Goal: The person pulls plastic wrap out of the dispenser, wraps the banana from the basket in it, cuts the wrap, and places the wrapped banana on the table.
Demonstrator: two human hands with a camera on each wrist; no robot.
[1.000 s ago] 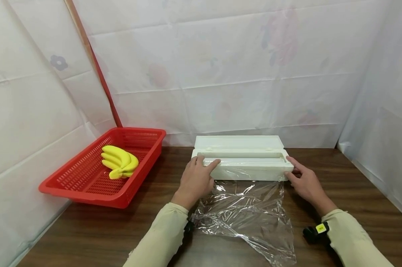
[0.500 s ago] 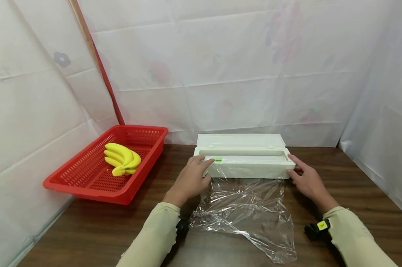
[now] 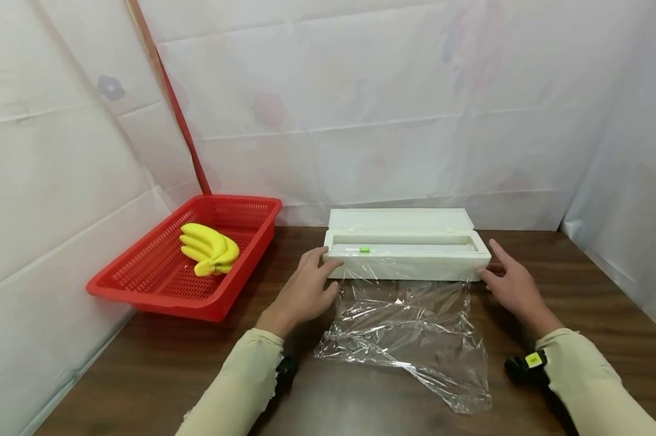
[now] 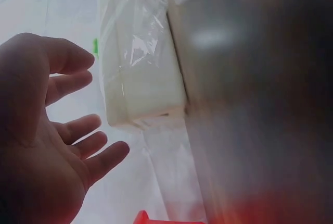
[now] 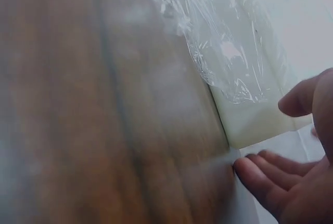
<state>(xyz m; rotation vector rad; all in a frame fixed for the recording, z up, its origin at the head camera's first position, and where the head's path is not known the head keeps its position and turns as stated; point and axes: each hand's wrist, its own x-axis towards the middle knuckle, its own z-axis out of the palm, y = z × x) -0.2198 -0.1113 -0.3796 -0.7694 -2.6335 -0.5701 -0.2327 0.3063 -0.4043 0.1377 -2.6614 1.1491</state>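
Observation:
A white cling film dispenser box (image 3: 404,267) stands on the table with its lid (image 3: 401,218) tipped back. On its front edge shows a small green slide cutter (image 3: 364,249). Clear cling film (image 3: 409,339) runs down the front and lies wrinkled on the wood. At the box's left end is my left hand (image 3: 304,290), fingers spread and relaxed; the left wrist view shows its fingertips (image 4: 117,153) apart from the box. Beside the right end my right hand (image 3: 515,290) has its fingers loosely extended, thumb near the corner (image 5: 295,101), gripping nothing.
A red plastic basket (image 3: 142,301) stands at the left with a bunch of yellow bananas (image 3: 210,248) in it. White patterned sheeting (image 3: 328,109) hangs behind and at both sides of the dark wooden table (image 3: 338,399).
Both hands have loosened from the ends of the box. My left hand has moved left off the front edge, and the green cutter it covered now shows.

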